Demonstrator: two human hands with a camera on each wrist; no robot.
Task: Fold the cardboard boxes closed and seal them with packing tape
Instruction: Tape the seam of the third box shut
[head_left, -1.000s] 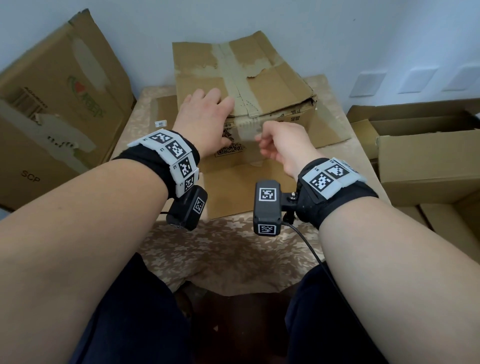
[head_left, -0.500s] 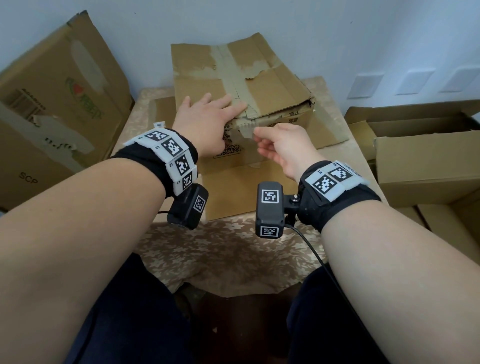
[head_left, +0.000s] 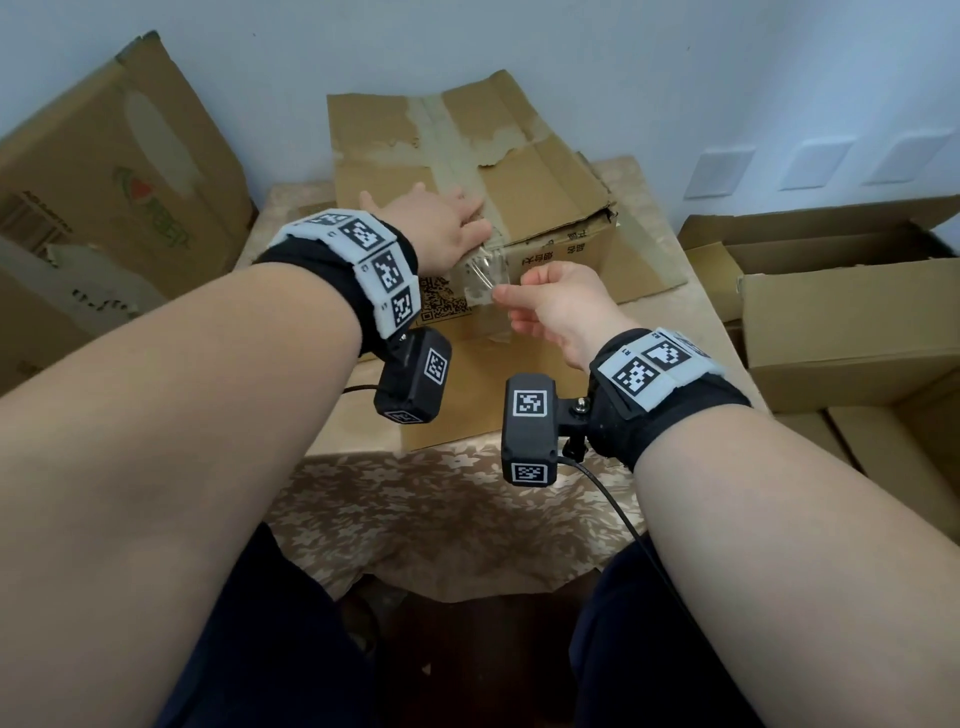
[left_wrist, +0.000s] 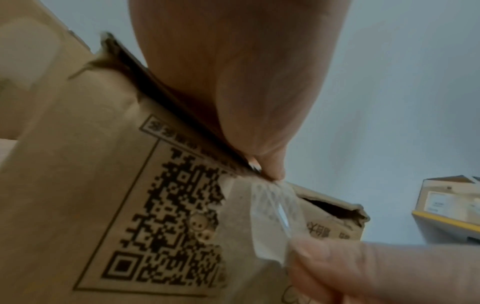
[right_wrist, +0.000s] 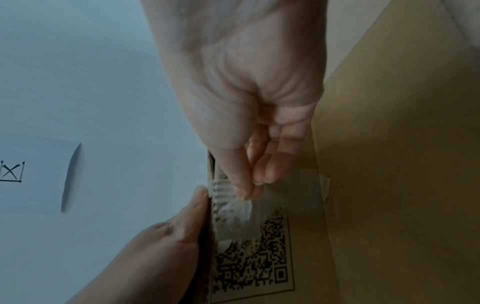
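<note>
A person's left hand (head_left: 439, 223) presses flat on the top flaps of the cardboard box (head_left: 540, 208) on the counter (head_left: 654, 218) while the right hand (head_left: 558, 304) pinches a clear tape strip (head_left: 483, 278) hanging over the box's front edge, seemingly mid-seal and next needing smoothing down.

I read little here. The cardboard box (head_left: 550, 208) on the surface carries a printed QR code (left_wrist: 171, 222) in a black frame on its front wall, beside blurred Chinese characters (head_left: 558, 244) I can't make out. The big box (head_left: 119, 171) leaning on the left shows a red-and-green logo (head_left: 150, 208), its lettering illegible. My wristbands (head_left: 363, 260) bear black-and-white square markers.
</note>
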